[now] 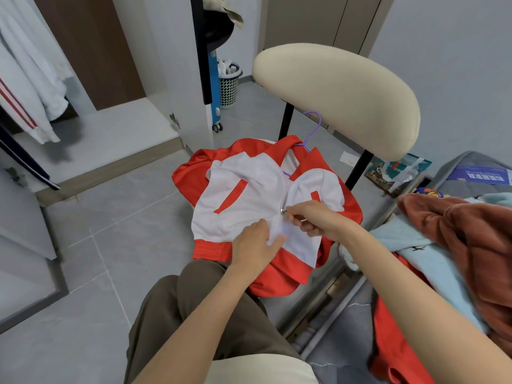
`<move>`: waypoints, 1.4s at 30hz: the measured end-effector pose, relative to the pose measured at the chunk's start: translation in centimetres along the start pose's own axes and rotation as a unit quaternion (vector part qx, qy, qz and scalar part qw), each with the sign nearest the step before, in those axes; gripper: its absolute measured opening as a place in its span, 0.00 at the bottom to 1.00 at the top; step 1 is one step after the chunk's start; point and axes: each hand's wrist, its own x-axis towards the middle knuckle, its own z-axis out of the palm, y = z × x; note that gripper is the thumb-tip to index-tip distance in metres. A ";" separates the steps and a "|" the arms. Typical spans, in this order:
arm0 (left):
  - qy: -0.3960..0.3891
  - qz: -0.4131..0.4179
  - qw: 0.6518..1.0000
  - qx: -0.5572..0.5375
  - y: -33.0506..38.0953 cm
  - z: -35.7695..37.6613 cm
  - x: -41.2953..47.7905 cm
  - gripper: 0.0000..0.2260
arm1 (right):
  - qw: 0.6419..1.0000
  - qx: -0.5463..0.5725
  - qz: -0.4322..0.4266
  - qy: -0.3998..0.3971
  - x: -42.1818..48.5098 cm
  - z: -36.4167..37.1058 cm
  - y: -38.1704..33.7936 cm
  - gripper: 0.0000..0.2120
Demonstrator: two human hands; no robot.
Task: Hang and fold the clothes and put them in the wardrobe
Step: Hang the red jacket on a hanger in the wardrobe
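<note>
Leaving a heap of clothes (pixel 443 259) unsorted just to the right of the chair (pixel 338 98): a rust-brown garment (pixel 465 231), a pale blue one and a red one, none looking folded or hung yet.

Working at the chair's seat, pressing the left hand (pixel 257 245) flat on the lower white front of a red and white jacket (pixel 243 195), fingers straight, pinning the cloth down. Pinching the zipper pull (pixel 283 211) between thumb and fingertips of the right hand (pixel 313 217), just beyond the left hand, partway up the front. Apparently closing the zip: seemingly joined below the pull, gaping open above it towards the collar.

Lying spread across the chair's seat, with a purple hanger (pixel 314 128) already sitting inside and its hook poking out at the collar, beneath the chair's backrest. Judging this piece roughly half done: on its hanger, not zipped to the top, not carried over.

Standing open beyond the chair to the left, the wardrobe (pixel 116 126), with white garments (pixel 27 79) with red stripes already hanging inside.

Reckoning most of the job as lying ahead: finishing the zip, hanging the jacket in the wardrobe, then sorting through the heap.
</note>
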 end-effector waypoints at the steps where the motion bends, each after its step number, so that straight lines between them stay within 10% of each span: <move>1: -0.003 0.000 1.000 0.018 0.6 0.0 0.6 0.18 | 1.000 0.008 0.003 -0.018 0.1 -0.1 -0.1 0.13; 11: -0.185 0.068 0.979 0.056 -1.3 -1.3 -0.5 0.15 | 0.943 0.329 0.037 0.039 2.3 -4.1 -4.5 0.13; 15: -0.292 0.056 0.933 0.205 -4.0 -2.1 -0.6 0.16 | 0.950 0.290 -0.025 0.113 2.3 -5.6 -5.9 0.13; 20: -0.106 -0.024 0.990 0.093 -0.4 -3.0 2.5 0.30 | 0.991 0.104 -0.057 0.055 1.3 -3.5 -5.8 0.12; 25: -0.002 0.019 0.998 0.062 4.9 -3.4 6.6 0.19 | 0.995 0.068 -0.061 0.034 0.1 -4.4 -5.9 0.14; 35: -0.167 0.067 0.984 0.000 0.1 -1.8 1.2 0.16 | 0.885 0.460 -0.021 0.069 2.7 -6.0 -5.8 0.15; 42: -0.164 -0.022 0.975 0.148 -3.2 -2.8 2.4 0.18 | 0.980 0.172 -0.034 0.095 3.9 -5.0 -4.2 0.12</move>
